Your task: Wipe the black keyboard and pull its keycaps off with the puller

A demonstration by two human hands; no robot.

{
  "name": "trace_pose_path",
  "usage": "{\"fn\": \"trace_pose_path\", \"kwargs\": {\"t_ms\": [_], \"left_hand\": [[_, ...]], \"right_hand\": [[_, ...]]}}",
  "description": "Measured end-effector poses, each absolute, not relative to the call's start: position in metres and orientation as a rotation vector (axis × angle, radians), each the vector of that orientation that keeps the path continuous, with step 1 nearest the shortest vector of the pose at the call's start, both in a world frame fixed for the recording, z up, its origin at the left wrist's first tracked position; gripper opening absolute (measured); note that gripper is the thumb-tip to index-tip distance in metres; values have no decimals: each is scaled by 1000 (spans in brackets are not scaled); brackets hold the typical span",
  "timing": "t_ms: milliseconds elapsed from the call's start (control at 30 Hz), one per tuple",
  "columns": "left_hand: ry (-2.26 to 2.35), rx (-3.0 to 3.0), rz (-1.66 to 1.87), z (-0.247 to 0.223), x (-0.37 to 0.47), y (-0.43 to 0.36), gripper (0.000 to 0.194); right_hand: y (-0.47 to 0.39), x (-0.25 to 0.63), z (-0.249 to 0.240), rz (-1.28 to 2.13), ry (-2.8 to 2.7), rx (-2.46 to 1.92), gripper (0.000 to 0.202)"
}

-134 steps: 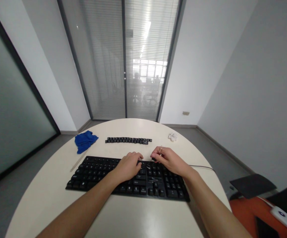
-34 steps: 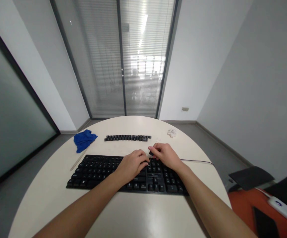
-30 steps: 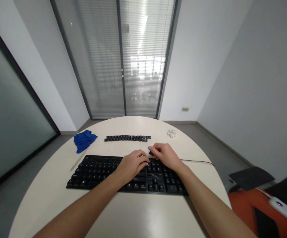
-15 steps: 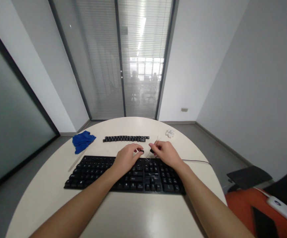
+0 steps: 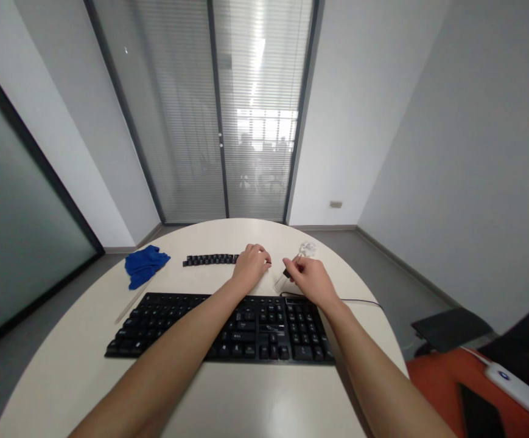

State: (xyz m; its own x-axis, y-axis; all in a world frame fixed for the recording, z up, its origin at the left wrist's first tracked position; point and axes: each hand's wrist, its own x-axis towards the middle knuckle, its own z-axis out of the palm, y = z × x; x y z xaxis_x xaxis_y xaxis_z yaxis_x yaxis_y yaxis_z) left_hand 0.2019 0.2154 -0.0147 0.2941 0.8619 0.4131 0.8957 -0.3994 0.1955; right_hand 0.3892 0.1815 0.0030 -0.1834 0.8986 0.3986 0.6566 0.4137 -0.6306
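Note:
A black computer keyboard (image 5: 246,336) lies across the table below my forearms. My left hand (image 5: 251,267) is over the right part of a row of loose black keycaps (image 5: 212,260) behind the keyboard. Its fingers are pinched round a small black keycap (image 5: 268,263), mostly hidden by the fingertips. Above the keyboard's back edge, my right hand (image 5: 310,277) is closed on a wire keycap puller (image 5: 287,274) with a dark grip. Thin wire loops stick out of the fist, pointing down toward the table.
A blue cloth (image 5: 145,266) lies at the left, by a pale thin stick (image 5: 131,302). Crumpled white material (image 5: 308,249) sits at the back right. The keyboard's cable (image 5: 360,301) runs off the table's right edge. An orange chair (image 5: 437,383) holds a white power strip (image 5: 513,384).
My left hand has moved away from me, from over the keyboard to the keycap row. My right hand has shifted slightly, still holding the puller. The view has tilted a little.

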Motion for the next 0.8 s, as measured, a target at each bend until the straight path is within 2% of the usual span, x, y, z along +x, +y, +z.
{"fn": "trace_pose_path", "kwargs": {"t_ms": [467,633,800], "left_hand": [[-1712,-2411,-750,-40,203,236,12],[-1700,-2413,-743,-43,203,236,20],[-1703,-2405,-728,-44,204,237,14]], "right_hand": [[182,389,3,416,-1922,-1334,49],[181,389,4,416,-1919,-1328,48],[180,388,6,420,-1915,-1320,48]]}}
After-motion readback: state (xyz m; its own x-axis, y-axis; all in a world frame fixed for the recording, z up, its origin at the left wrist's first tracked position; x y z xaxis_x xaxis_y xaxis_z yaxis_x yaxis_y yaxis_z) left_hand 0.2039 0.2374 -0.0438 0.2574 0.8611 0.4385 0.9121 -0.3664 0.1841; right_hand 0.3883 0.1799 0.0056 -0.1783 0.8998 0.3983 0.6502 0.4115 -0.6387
